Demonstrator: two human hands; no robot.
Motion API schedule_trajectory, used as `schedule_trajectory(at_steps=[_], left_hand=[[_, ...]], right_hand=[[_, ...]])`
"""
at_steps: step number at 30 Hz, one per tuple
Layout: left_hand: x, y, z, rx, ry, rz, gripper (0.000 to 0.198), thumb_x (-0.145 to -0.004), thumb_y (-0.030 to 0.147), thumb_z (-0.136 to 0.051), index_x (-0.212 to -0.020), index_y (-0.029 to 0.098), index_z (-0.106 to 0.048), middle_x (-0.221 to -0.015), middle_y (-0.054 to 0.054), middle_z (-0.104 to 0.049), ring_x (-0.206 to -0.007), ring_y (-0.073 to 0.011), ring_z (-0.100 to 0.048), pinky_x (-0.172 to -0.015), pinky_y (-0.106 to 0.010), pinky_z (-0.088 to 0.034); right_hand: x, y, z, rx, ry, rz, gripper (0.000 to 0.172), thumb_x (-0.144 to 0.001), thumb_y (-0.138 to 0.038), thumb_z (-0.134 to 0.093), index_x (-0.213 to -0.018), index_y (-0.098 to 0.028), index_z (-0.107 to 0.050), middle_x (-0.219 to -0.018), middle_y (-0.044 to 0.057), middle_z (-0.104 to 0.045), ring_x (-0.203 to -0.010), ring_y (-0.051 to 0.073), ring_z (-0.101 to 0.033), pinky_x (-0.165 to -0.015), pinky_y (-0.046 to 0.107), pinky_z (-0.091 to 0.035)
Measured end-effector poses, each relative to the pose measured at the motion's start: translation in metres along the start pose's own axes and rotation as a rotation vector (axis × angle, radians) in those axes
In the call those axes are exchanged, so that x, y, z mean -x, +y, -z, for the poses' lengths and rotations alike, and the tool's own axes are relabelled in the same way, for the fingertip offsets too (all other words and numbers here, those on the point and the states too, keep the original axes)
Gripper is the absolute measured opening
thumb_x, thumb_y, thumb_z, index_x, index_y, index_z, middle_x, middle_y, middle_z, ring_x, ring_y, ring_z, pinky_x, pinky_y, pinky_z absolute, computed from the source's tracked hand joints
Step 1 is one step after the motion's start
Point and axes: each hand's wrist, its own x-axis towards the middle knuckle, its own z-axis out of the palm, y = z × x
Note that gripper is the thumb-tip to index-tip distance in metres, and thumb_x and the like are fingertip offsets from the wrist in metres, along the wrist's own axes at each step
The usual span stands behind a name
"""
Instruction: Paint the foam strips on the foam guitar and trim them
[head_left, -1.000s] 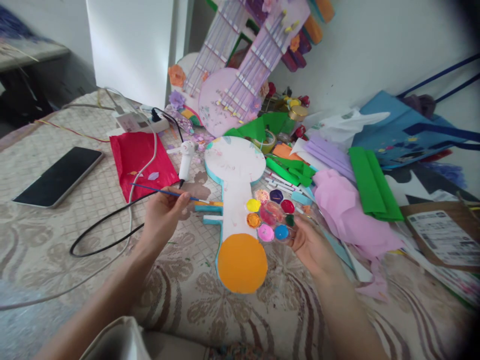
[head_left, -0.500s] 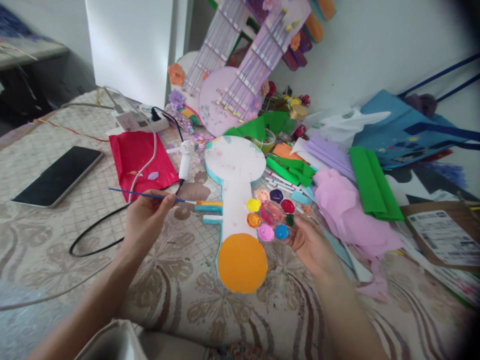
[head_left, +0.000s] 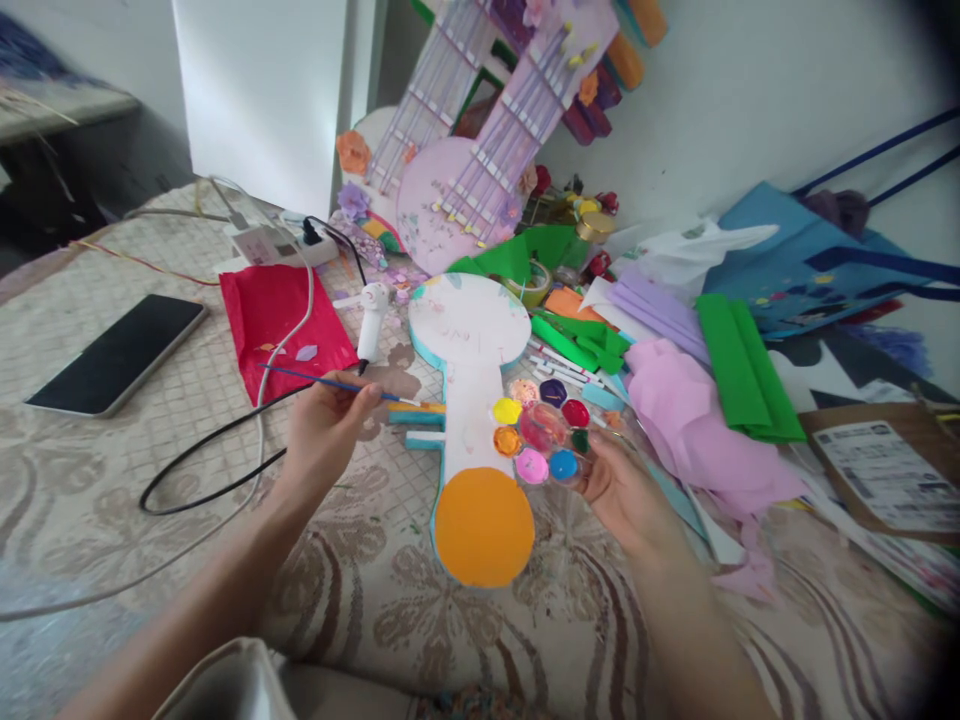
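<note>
My left hand (head_left: 328,425) pinches a thin blue paintbrush (head_left: 337,383). The brush's tip lies at the orange-painted upper bar on the left side of a key-shaped board (head_left: 474,400). This board is white on its face with blue edges, its near round end is covered in orange, and its far round end carries faint lettering. A second bar below the first is white on top. Fingers of my right hand (head_left: 616,490) are closed on the right edge of a flower-shaped paint palette (head_left: 541,428), held over the board's shaft. The palette's cups hold several colours.
A glue gun (head_left: 373,318), red crepe paper (head_left: 281,320) and a phone (head_left: 116,352) lie to the left, with cables among them. Pink paper (head_left: 686,420), green paper (head_left: 750,365) and a blue bag (head_left: 795,250) crowd the right. Decorated purple boards (head_left: 450,200) stand behind.
My left hand has moved right with the paintbrush, and the brush tip has slid along the orange bar toward the shaft. My right hand and the palette stay put.
</note>
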Motion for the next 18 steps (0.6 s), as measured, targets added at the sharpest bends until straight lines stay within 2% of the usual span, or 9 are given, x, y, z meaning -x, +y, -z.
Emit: schedule_trajectory(at_steps=[5, 7, 12, 18], left_hand=[[-0.002, 0.002, -0.014, 0.004, -0.073, -0.034, 0.014, -0.075, 0.032, -0.067, -0.074, 0.019, -0.060, -0.062, -0.001, -0.068, -0.048, -0.0124, -0.056, -0.045, -0.024, -0.040], [-0.003, 0.003, -0.017, -0.018, -0.092, -0.035, 0.013, -0.076, 0.032, -0.066, -0.074, 0.020, -0.061, -0.065, -0.002, -0.070, -0.051, -0.0137, -0.059, -0.049, -0.025, -0.044], [-0.005, -0.001, -0.018, -0.008, -0.129, -0.050, 0.013, -0.077, 0.032, -0.065, -0.078, 0.019, -0.062, -0.088, -0.007, -0.075, -0.071, -0.0177, -0.068, -0.062, -0.028, -0.051], [-0.004, -0.002, -0.018, -0.027, -0.100, -0.022, 0.016, -0.074, 0.035, -0.067, -0.079, 0.020, -0.062, -0.084, -0.008, -0.075, -0.068, -0.0192, -0.067, -0.054, -0.028, -0.049]], right_hand=[[0.000, 0.000, 0.001, -0.011, 0.024, 0.024, 0.008, -0.071, -0.025, -0.073, -0.078, -0.024, -0.068, -0.075, -0.003, -0.074, -0.059, 0.012, -0.067, -0.049, 0.021, -0.052], [0.000, 0.000, 0.001, -0.010, 0.029, 0.022, 0.008, -0.071, -0.025, -0.072, -0.078, -0.024, -0.068, -0.075, -0.003, -0.074, -0.058, 0.013, -0.067, -0.049, 0.022, -0.053], [0.000, 0.000, 0.000, -0.011, 0.023, 0.024, 0.007, -0.071, -0.025, -0.072, -0.077, -0.024, -0.068, -0.075, -0.003, -0.074, -0.057, 0.013, -0.066, -0.052, 0.025, -0.056], [-0.001, 0.001, 0.001, 0.011, 0.011, 0.019, 0.008, -0.074, -0.026, -0.071, -0.081, -0.025, -0.069, -0.079, -0.002, -0.074, -0.061, 0.014, -0.067, -0.058, 0.027, -0.057]])
